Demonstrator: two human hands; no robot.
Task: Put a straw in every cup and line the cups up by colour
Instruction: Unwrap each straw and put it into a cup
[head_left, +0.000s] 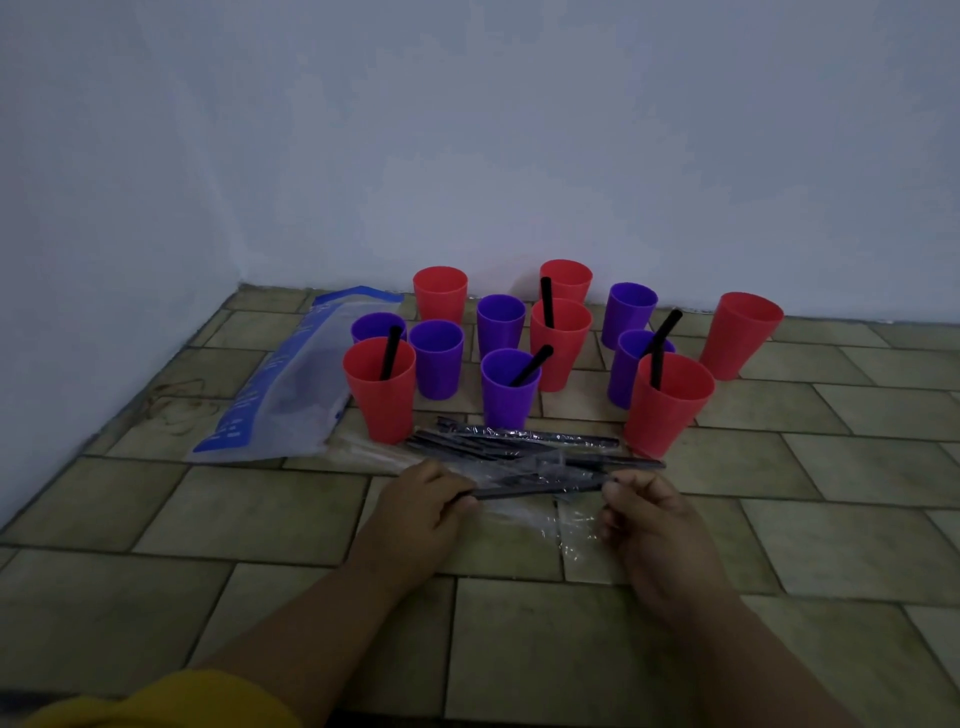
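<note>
Several red and purple cups stand mixed in a loose cluster on the tiled floor by the wall. Black straws stick out of the front-left red cup (381, 389), the front purple cup (510, 387), a middle red cup (560, 343) and the front-right red cup (667, 402). The others, such as the far-right red cup (740, 335), look empty. A pile of wrapped black straws (524, 447) lies in front of the cups. My left hand (421, 506) and my right hand (649, 512) pinch the two ends of one wrapped straw (540, 488) just above the floor.
A clear plastic bag with blue print (291, 387) lies flat at the left of the cups. A loose clear wrapper (566, 525) lies between my hands. The wall (467, 156) rises right behind the cups.
</note>
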